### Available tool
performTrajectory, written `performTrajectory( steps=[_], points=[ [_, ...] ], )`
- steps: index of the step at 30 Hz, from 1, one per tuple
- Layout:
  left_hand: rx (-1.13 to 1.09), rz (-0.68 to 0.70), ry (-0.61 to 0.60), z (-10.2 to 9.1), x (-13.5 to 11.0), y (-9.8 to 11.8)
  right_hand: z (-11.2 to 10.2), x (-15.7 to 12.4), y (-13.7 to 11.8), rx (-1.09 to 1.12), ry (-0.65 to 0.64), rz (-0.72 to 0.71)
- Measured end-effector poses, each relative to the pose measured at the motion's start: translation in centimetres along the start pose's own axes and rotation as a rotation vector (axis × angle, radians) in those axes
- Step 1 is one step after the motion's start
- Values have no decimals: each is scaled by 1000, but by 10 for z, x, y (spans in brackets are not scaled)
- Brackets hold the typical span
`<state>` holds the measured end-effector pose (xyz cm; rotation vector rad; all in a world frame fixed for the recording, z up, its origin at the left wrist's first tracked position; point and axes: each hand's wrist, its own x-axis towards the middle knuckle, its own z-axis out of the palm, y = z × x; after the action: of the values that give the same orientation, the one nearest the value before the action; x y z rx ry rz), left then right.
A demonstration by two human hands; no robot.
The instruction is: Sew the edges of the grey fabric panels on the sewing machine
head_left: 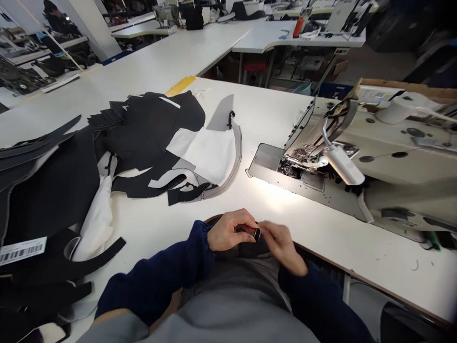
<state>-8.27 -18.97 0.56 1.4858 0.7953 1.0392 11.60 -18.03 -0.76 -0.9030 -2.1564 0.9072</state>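
Observation:
My left hand (232,230) is closed in a pinch around a small dark bobbin (256,234) with a shiny rim, just over the table's front edge. Right beside it, my right hand (280,242) has its fingers pressed together close to the bobbin's edge. What those fingertips hold, possibly thread, is too small to make out. Ahead and to the right stands a sewing machine (396,138), its bed plate (269,158) uncovered near the needle area and its small lamp (344,164) shining on the tabletop.
Black cut fabric pieces (143,128) lie heaped on the white table (171,224) to the left. Beside them is a grey and white sewn piece (214,152). A barcode label (23,251) sits at far left. A white thread cone (407,107) tops the machine.

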Motion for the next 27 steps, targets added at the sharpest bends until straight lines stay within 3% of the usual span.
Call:
performTrajectory(
  steps=[3,6,9,12,16,19,22,26,27],
  points=[
    [66,23,69,1,2,-2,-2,-6,-8,-82,-112,-162],
    [106,6,18,6,4,-7,-10,-8,-12,-160,-38,-226],
    [-181,-100,-25,16,9,-12,-12,-6,-1,51,101,9],
    [-403,-153,57,27,18,-13,-1,-7,12,487,160,298],
    [-390,-28,224,41,34,-17,15,-12,8,1064,196,510],
    [-278,101,236,51,45,-24,11,-11,5,1188,213,518],
    [-106,148,200,51,62,-33,-11,-2,25,904,313,502],
    [340,68,162,37,100,-48,-63,26,80,-196,427,468],
    [451,47,133,33,111,-52,-74,36,94,-317,426,478]
  ],
)
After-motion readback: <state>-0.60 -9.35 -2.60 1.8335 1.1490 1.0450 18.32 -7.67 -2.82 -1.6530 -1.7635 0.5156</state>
